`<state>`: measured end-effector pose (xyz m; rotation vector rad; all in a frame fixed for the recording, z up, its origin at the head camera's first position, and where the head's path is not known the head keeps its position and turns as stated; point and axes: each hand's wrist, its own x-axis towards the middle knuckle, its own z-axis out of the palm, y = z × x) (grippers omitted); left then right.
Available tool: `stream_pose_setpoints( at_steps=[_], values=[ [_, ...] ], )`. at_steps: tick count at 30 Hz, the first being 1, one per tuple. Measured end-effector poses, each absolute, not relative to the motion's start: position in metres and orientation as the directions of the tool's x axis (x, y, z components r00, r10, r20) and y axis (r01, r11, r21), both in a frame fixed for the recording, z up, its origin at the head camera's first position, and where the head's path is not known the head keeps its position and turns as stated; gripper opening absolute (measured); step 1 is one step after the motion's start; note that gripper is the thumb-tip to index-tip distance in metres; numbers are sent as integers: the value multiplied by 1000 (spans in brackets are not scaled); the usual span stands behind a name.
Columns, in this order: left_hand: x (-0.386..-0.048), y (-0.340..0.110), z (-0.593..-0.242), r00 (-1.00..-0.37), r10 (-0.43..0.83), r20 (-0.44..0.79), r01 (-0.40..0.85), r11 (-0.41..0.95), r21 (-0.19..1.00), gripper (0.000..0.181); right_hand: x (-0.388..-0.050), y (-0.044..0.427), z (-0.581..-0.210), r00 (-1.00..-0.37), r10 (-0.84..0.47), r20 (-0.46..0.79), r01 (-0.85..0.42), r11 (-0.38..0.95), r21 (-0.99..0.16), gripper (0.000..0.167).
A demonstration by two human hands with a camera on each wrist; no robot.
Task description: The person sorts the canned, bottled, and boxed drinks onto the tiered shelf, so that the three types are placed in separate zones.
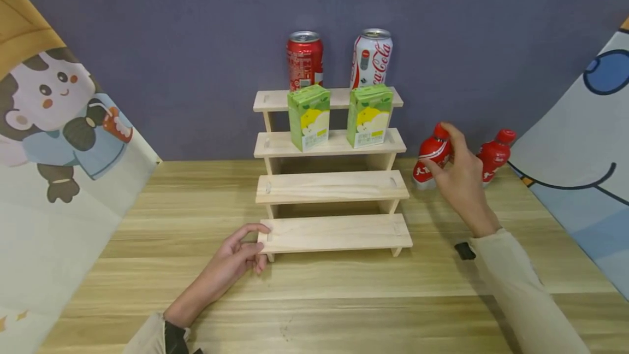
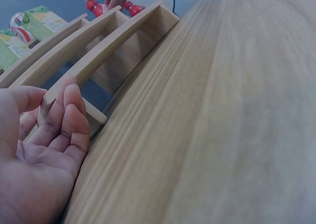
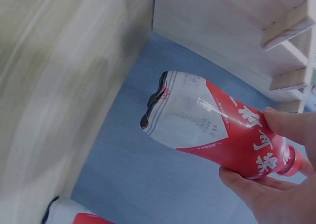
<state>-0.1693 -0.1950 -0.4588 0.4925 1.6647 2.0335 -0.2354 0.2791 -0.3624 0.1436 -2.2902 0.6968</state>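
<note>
A stepped wooden shelf (image 1: 334,234) stands on the table. My left hand (image 1: 236,255) pinches the left end of its lowest board; in the left wrist view the thumb and curled fingers lie around that corner. At the shelf's right, my right hand (image 1: 462,173) holds a red cola bottle (image 1: 431,160) near its neck. That bottle tilts, and in the right wrist view its base is lifted off the table. A second red bottle (image 1: 495,153) stands behind the hand, partly hidden by it.
A red can (image 1: 304,62) and a white Coca-Cola can (image 1: 372,59) stand on the top step. Two green juice cartons (image 1: 314,122) occupy the step below. A dark wall (image 1: 216,70) rises behind, with cartoon panels (image 1: 54,124) at both sides.
</note>
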Motion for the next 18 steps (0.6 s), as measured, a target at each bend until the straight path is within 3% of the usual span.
stream_pose_setpoints(
  at_steps=[18],
  values=[
    [-169, -195, -459, -820, 572, 16, -106, -180, 978, 40, -205, 260, -329, -713, 37, 700, -398, 801, -447, 90]
  ],
)
